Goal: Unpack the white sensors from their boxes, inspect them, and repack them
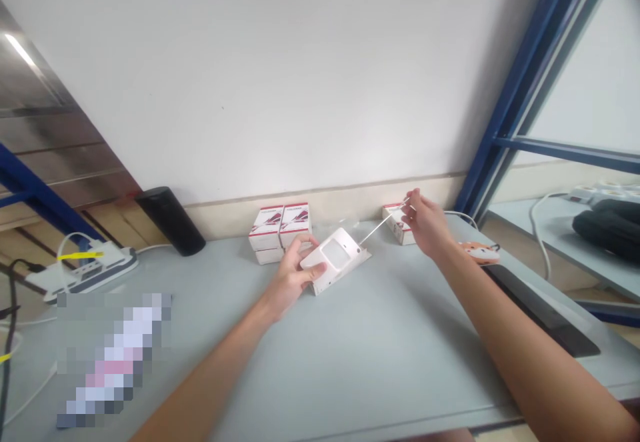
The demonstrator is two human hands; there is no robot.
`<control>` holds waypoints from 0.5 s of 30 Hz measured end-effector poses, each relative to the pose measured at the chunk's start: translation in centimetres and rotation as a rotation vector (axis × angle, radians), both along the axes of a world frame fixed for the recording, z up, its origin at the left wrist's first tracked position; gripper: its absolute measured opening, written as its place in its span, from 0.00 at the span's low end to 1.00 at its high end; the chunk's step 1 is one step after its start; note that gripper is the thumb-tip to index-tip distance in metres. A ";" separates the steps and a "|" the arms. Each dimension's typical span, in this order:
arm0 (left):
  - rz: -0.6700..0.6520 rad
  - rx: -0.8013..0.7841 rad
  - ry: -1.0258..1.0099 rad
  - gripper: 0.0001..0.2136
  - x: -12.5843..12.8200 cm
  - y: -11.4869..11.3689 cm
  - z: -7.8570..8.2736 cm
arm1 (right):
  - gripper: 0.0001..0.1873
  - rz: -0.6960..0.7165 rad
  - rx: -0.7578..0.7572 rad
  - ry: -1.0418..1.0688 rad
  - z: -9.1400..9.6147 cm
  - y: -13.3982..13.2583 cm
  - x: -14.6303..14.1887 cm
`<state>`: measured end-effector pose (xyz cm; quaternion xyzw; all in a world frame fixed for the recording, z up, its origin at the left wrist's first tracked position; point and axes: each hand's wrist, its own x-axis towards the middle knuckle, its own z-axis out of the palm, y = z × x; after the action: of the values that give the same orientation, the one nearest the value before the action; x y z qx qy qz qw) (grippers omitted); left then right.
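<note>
My left hand (295,272) grips a white plastic device (339,253) with a pale square window on its front, tilted just above the grey table (350,362). The thumb lies across its near face. From the device's right end a thin white cord (379,229) runs straight up to my right hand (423,219), whose fingertips are pinched on the cord's far end. Whether that end carries a plug or bare wire is too small to tell. Behind the left hand stand several small white-and-red boxes (295,222); a similar box (399,229) lies partly behind the right hand.
A black cylinder (173,222) stands by the wall. At left are a power strip (95,269) with cables and a blurred-out flat item (117,362). An orange-and-white object (477,253) and a long black flat object (543,309) lie near my right forearm, beside a blue frame (505,95).
</note>
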<state>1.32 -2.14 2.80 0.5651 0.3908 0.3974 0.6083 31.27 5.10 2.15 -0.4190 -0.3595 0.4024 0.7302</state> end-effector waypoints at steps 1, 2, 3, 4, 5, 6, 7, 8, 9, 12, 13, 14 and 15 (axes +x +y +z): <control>-0.004 -0.007 0.010 0.24 0.0 0.0 0.1 | 0.28 -0.014 -0.004 0.021 0.1 0.2 0.8; -0.009 -0.009 0.018 0.24 -0.1 0.0 0.1 | 0.27 -0.016 -0.011 0.034 0.1 0.4 1.5; -0.016 -0.006 0.023 0.24 -0.2 0.0 0.2 | 0.26 -0.013 -0.018 0.044 0.1 0.5 2.1; -0.025 -0.001 0.029 0.23 -0.3 0.1 0.4 | 0.25 -0.016 -0.028 0.058 0.1 0.6 2.7; -0.037 0.007 0.034 0.23 -0.4 0.2 0.5 | 0.24 -0.032 -0.044 0.078 0.0 0.7 3.3; -0.047 0.013 0.038 0.23 -0.6 0.2 0.6 | 0.23 -0.060 -0.063 0.099 0.0 0.7 3.8; -0.057 0.018 0.042 0.22 -0.8 0.3 0.7 | 0.22 -0.098 -0.081 0.118 -0.1 0.8 4.4; -0.065 0.019 0.045 0.22 -0.9 0.4 0.8 | 0.21 -0.139 -0.096 0.133 -0.2 0.9 4.9; -0.072 0.019 0.046 0.22 -1.0 0.5 0.8 | 0.20 -0.172 -0.106 0.139 -0.3 1.0 5.4; -0.089 0.008 0.030 0.21 -1.2 0.6 0.6 | 0.21 -0.212 -0.067 0.123 -0.4 1.0 6.0; -0.091 0.001 0.017 0.21 -1.3 0.7 0.4 | 0.22 -0.219 -0.037 0.121 -0.4 1.0 6.0; -0.092 -0.010 0.002 0.20 -1.3 0.8 0.3 | 0.22 -0.221 -0.004 0.120 -0.3 1.0 5.8; -0.091 -0.021 -0.021 0.20 -1.3 0.8 0.1 | 0.23 -0.220 0.027 0.118 -0.2 0.9 5.6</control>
<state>-0.01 -1.31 2.95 0.5716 0.3624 0.3714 0.6356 36.85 5.99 1.94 -0.4217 -0.2732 0.3391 0.7953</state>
